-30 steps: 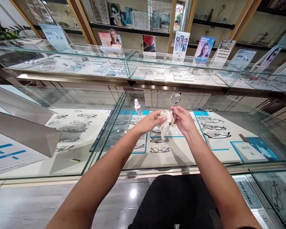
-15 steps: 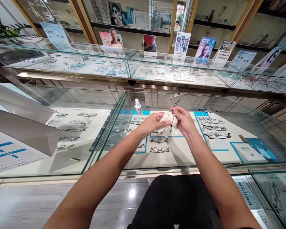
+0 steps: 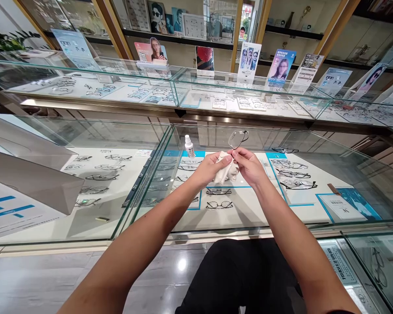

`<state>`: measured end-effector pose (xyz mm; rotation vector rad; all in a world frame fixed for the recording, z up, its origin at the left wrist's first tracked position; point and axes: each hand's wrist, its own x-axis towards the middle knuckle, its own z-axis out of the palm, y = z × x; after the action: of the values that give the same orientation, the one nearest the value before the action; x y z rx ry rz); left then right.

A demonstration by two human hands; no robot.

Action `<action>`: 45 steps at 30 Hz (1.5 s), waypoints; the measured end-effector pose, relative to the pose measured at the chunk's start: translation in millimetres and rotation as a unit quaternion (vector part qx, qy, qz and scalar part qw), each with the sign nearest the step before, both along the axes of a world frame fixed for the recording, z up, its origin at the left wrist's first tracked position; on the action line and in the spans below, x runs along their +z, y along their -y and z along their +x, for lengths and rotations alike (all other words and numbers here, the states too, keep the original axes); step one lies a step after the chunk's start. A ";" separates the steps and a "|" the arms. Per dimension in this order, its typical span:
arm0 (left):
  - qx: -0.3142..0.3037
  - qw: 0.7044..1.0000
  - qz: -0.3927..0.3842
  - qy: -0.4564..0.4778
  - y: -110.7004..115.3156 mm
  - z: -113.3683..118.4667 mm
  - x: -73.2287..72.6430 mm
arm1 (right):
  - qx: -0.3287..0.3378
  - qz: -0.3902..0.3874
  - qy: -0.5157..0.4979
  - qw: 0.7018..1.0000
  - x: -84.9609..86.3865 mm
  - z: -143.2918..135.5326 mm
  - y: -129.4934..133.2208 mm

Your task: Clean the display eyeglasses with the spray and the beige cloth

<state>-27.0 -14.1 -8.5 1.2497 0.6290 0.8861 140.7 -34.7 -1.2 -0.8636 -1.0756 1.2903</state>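
Note:
Over the glass display case, my left hand (image 3: 211, 167) is closed on a cream-coloured cleaning cloth (image 3: 225, 172), which bunches and hangs below the fingers. My right hand (image 3: 249, 165) pinches a pair of eyeglasses (image 3: 238, 139) close beside it. One lens with a thin dark rim sticks up above the fingers; the rest of the frame is hidden by the cloth and the hands. The two hands nearly touch. A small white bottle (image 3: 189, 147) with a white cap stands upright to the left of them, apart from both.
Rows of spectacles, such as a dark pair (image 3: 219, 204), lie inside the case under glass. A large white box-like stand (image 3: 26, 192) rises at the left. Behind is a higher glass case with advertising cards (image 3: 249, 63). The glass front edge (image 3: 216, 231) runs before my knees.
The eyeglasses have tilted and shifted slightly left and down in my right hand. The cloth now hangs lower between my hands. The bottle has stayed in place.

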 end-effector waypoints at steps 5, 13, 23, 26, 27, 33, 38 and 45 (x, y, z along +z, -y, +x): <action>-0.013 1.000 0.020 -0.003 -3.8 -0.7 -3.4 | -0.013 0.006 0.004 1.000 0.0 1.6 -0.2; -0.011 1.000 0.020 -0.001 0.1 -0.2 3.0 | -0.047 -0.029 -0.013 0.998 -1.2 1.9 -3.2; 0.024 0.998 0.046 -0.020 -7.5 -1.9 -5.2 | -0.011 -0.006 0.009 1.000 -3.2 0.7 -3.4; 0.020 0.998 0.057 -0.033 -9.2 -3.9 -5.7 | -0.027 -0.027 -0.008 0.999 -2.9 0.9 -3.2; 0.014 0.997 0.062 -0.035 -9.4 -4.7 -5.3 | -0.033 -0.034 -0.017 0.999 -2.6 1.1 -3.2; -0.060 0.996 0.061 -0.031 -7.9 -6.3 -1.9 | -0.049 -0.051 -0.049 0.996 -2.7 2.7 -4.6; 0.001 0.998 0.063 -0.026 -9.5 -3.4 -3.8 | -0.012 -0.032 -0.018 0.999 -4.5 1.6 -4.5; 0.011 0.996 0.072 -0.057 -13.3 -4.8 -8.8 | -0.037 -0.042 -0.032 0.998 -5.0 1.2 -5.5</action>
<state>-31.9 -0.8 -17.3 1.4328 0.6799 0.8946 141.8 -29.3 -6.2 -0.9118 -0.9368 1.3000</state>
